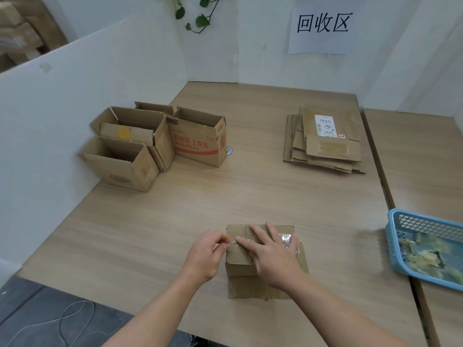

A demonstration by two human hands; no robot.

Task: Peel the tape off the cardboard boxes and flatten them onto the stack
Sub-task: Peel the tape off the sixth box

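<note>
The job looks partly done. A stack of flattened brown cardboard [323, 144] lies toward the far right corner of the light wood-grain table [250, 191], and a blue plastic mesh basket [426, 246] at the right edge holds crumpled tape scraps [423, 259]. Several open brown cardboard boxes [150, 141] stand upright along the left edge, not yet flattened, so a good share of the work is left.

The box in hand is a small brown cardboard box [240, 261], closed, sitting near the middle of the near edge with a strip of clear tape [285, 237] across its top. The peel seems to be only starting.

The left hand [205, 256] reaches in from the left, thumb and forefinger closed in a pinch at the tape's left end, at the box's top left edge. The right hand [273, 256] lies flat on the top with fingers straight and spread, pressing down to steady it.
</note>
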